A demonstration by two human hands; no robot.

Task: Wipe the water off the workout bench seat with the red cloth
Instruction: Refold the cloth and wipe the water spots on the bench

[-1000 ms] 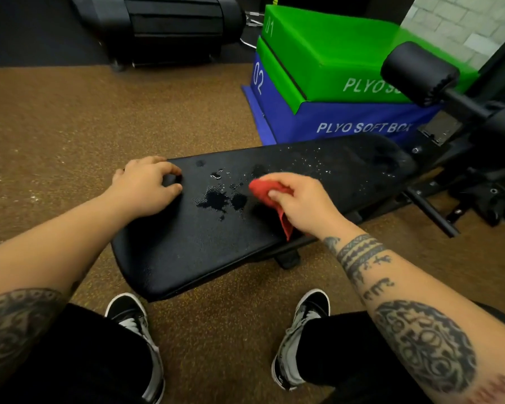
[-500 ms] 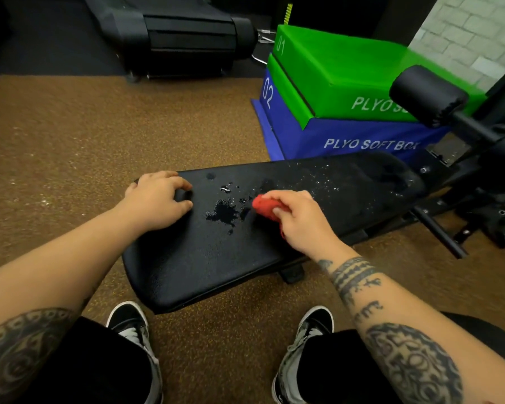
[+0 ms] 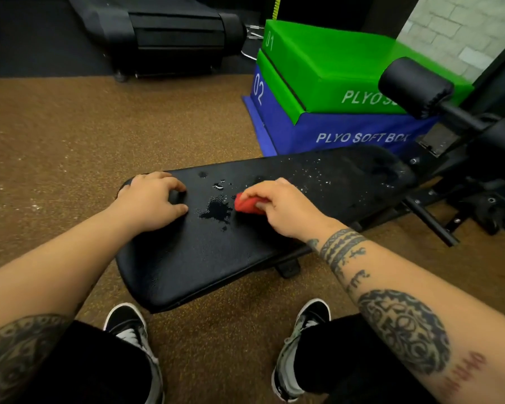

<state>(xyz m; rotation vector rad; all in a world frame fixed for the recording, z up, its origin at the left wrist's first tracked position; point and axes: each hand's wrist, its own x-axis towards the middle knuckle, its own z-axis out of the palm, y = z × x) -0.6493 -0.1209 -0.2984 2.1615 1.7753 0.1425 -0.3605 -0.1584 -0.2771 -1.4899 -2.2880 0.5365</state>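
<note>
The black padded bench seat (image 3: 193,263) runs from lower left toward upper right. A dark puddle of water (image 3: 216,209) lies near its middle, and fine droplets (image 3: 312,176) speckle the far part. My right hand (image 3: 283,208) presses the bunched red cloth (image 3: 245,204) onto the seat, just right of the puddle and touching its edge. Most of the cloth is hidden under my fingers. My left hand (image 3: 152,199) rests on the seat's far left edge with fingers curled over it, holding nothing else.
Stacked green (image 3: 327,68) and blue plyo boxes (image 3: 333,135) stand behind the bench. A black roller pad (image 3: 414,86) and the bench frame (image 3: 438,223) sit at right. A black machine (image 3: 169,33) stands at the back. My shoes (image 3: 129,325) rest on the brown floor below.
My right hand has bunched the cloth tighter and slid it left along the seat, up to the puddle's edge. The left hand has stayed in place.
</note>
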